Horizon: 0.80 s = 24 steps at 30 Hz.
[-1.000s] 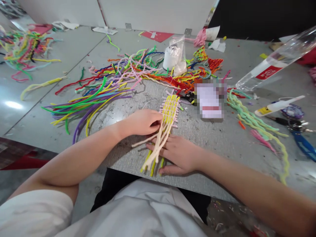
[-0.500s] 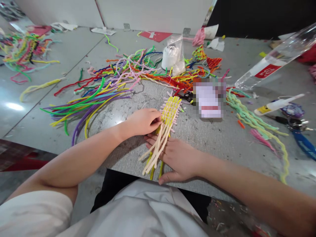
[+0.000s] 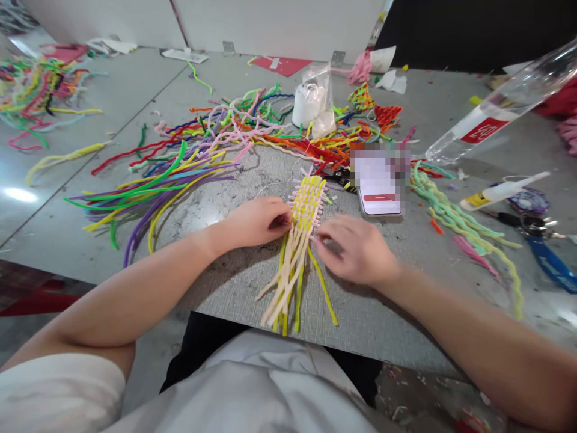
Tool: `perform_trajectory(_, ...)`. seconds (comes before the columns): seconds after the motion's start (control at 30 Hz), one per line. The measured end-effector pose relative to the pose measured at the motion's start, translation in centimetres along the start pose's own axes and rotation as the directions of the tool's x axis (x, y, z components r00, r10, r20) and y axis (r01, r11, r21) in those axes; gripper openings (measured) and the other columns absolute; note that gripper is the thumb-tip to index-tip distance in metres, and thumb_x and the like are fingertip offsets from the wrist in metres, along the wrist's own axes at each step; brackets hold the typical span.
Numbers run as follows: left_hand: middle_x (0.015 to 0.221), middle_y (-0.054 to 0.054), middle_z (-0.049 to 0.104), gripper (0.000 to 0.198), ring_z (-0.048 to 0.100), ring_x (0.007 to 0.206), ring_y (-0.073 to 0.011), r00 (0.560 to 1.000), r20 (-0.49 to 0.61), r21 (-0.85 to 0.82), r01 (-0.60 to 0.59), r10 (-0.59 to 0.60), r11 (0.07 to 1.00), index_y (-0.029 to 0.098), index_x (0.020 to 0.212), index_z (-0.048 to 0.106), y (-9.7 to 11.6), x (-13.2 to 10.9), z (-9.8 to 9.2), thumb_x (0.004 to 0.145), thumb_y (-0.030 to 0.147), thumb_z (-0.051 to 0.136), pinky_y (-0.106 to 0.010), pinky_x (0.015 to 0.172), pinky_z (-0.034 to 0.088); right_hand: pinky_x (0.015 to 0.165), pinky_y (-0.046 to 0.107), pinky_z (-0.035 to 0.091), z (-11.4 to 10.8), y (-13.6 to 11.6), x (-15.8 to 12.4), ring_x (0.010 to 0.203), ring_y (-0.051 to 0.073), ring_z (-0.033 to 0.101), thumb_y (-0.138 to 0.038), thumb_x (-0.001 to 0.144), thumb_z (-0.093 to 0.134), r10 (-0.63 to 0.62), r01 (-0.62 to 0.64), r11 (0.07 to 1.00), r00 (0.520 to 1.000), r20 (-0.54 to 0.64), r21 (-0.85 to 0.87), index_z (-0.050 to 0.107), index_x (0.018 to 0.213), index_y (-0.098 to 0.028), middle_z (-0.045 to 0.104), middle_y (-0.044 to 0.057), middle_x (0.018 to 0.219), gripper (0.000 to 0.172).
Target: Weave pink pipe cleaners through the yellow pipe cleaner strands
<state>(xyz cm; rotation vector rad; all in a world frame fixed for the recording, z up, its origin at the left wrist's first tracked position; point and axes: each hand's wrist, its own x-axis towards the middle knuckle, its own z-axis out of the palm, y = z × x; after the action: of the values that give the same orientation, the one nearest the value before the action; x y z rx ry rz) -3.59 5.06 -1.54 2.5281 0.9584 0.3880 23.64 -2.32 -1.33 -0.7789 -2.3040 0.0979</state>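
Note:
A woven cord strip [image 3: 308,201] in yellow, cream and pale pink lies on the table in front of me. Its loose yellow and cream strands [image 3: 295,273] fan out toward the table's front edge. At the strip's lower left edge, the fingers of my left hand [image 3: 259,222] are closed in a pinch on it. My right hand [image 3: 360,249] is on the opposite side, thumb and fingertips together at the end of a pale pink cross cord [image 3: 314,236]. Both pinch points are partly hidden by the fingers.
A phone [image 3: 381,195] lies right of the strip, beside black-handled pliers or scissors [image 3: 340,176]. Behind are a heap of coloured cords [image 3: 252,123] and a white spool [image 3: 304,105]. A clear bottle [image 3: 491,123], glue tube [image 3: 505,191] and keys [image 3: 538,225] are at right.
My right hand has lifted off the loose strands and moved up and right to the strip's right edge, its fingers closing. The yellow strands now lie uncovered. My left hand stays at the left edge.

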Motion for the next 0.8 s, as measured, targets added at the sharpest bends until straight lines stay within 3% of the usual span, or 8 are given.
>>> perform_trajectory(0.1,0.087,-0.002,0.067,0.011,0.062,0.078,-0.0166,1.0,0.02,-0.029,-0.021,0.021,0.999,0.019,0.095,0.073,-0.2,0.1,-0.3,0.101,0.028,0.07,-0.03,0.074,0.044,0.073,0.038,0.051,1.3,2.9,0.1,0.078,0.024,0.063,-0.025,0.101,0.068,0.12,-0.124,0.992,0.987,0.105,0.031,0.065,0.094,-0.024,0.07,0.005,0.083,0.007)
perform_trajectory(0.2,0.087,-0.002,0.069,0.01,0.063,0.077,-0.0161,1.0,0.024,-0.052,-0.016,0.017,0.999,0.019,0.097,0.076,-0.3,0.1,-0.5,0.101,0.026,0.071,-0.029,0.074,0.045,0.077,0.04,0.051,2.2,3.8,-0.3,0.086,0.026,0.064,-0.028,0.102,0.067,0.102,-0.108,0.994,0.981,0.166,0.03,0.067,0.093,-0.023,0.072,0.008,0.09,0.01)
perform_trajectory(0.43,0.095,-0.003,0.073,0.01,0.069,0.084,-0.0177,1.0,0.003,-0.056,-0.019,0.019,0.998,0.02,0.098,0.078,-0.1,0.0,0.0,0.097,0.016,0.069,-0.03,0.08,0.05,0.08,0.041,0.053,2.5,3.8,-0.5,0.091,0.027,0.064,-0.025,0.104,0.065,0.172,-0.172,0.985,0.974,0.147,-0.014,0.073,0.095,-0.023,0.069,0.008,0.094,0.012)
perform_trajectory(0.57,0.093,-0.003,0.066,0.01,0.067,0.083,-0.0185,0.999,-0.036,-0.01,0.037,-0.037,0.999,0.022,0.099,0.081,0.4,-0.2,0.2,0.098,0.023,0.071,-0.033,0.081,0.054,0.095,0.05,0.058,2.5,4.2,-0.3,0.108,0.032,0.066,-0.025,0.105,0.067,0.137,-0.134,0.991,0.986,0.097,-0.029,0.077,0.097,-0.023,0.072,0.014,0.115,0.013)
perform_trajectory(0.67,0.105,-0.007,0.064,0.012,0.068,0.097,-0.0227,0.993,-0.113,0.044,0.046,-0.041,0.998,0.021,0.099,0.082,0.5,-0.4,0.3,0.098,0.03,0.073,-0.039,0.092,0.058,0.108,0.057,0.056,2.4,4.5,-0.2,0.124,0.035,0.066,-0.023,0.104,0.066,0.09,-0.091,0.996,0.989,0.12,-0.004,0.077,0.098,-0.024,0.076,0.015,0.132,0.012)
perform_trajectory(0.8,0.133,-0.013,0.067,0.015,0.065,0.129,-0.0318,0.986,-0.162,0.051,-0.028,0.036,0.998,0.02,0.089,0.081,0.3,-0.4,0.4,0.099,0.029,0.073,-0.052,0.116,0.054,0.108,0.058,0.057,2.6,4.9,0.0,0.124,0.035,0.07,-0.02,0.103,0.065,0.079,-0.087,0.995,0.987,0.141,0.056,0.074,0.097,-0.024,0.08,0.015,0.132,0.011)
